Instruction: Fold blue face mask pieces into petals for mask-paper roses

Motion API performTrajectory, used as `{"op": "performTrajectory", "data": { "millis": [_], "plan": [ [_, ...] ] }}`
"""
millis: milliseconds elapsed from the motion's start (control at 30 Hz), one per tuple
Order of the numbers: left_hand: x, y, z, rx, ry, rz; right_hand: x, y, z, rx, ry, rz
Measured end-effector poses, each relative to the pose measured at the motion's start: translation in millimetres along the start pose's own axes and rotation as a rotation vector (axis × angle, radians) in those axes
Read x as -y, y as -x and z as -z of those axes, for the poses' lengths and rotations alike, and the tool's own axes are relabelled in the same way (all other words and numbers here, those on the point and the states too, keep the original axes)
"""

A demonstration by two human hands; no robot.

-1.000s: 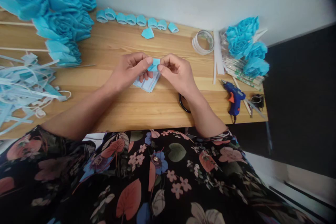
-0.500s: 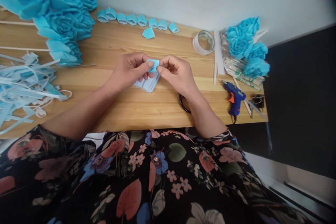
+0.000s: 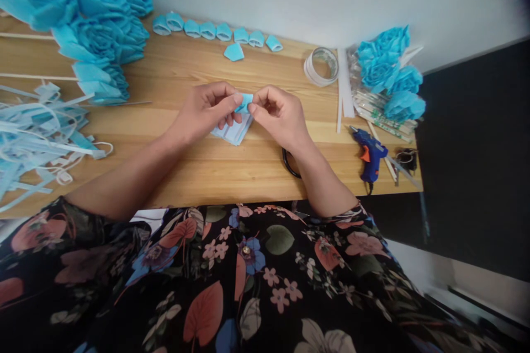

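Note:
Between both hands is a small blue fabric piece, pinched at its two sides. My left hand is closed on its left side, thumb on top. The right edge is gripped by my right hand between thumb and fingers. Below them on the table lies a stack of pale blue-white cut pieces, partly covered by the hands. A black loop, perhaps a scissors handle, shows beside my right wrist; the rest of it is hidden under the arm.
Several folded blue petals line the table's back by the wall. Large blue fabric flowers and a heap of cut strips lie left. To the right are a tape roll, a blue glue gun and smaller blue flowers.
Both hands stay almost where they were, the blue piece still pinched between them. The piece and fingertips have shifted very slightly to the right.

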State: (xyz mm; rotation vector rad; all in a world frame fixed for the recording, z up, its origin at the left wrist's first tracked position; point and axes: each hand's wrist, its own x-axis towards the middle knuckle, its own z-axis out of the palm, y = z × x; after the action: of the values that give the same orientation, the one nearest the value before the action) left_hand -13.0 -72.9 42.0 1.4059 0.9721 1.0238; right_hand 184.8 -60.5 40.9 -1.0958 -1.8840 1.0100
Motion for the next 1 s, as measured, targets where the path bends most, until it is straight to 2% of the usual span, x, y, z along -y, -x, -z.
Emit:
{"op": "performTrajectory", "data": {
  "millis": [300,600,1000],
  "plan": [
    [0.5,1.7,-1.8,-0.035,-0.081,0.079,-0.1,0.8,-2.2,-0.009,-0.006,0.005],
    [-0.2,0.6,-1.2,-0.034,-0.093,0.101,2.7,0.6,1.9,0.047,-0.052,-0.017],
    [-7.5,1.3,-0.9,0.004,-0.078,0.095,2.2,-1.3,0.7,-0.023,-0.009,-0.044]
  ]
}}
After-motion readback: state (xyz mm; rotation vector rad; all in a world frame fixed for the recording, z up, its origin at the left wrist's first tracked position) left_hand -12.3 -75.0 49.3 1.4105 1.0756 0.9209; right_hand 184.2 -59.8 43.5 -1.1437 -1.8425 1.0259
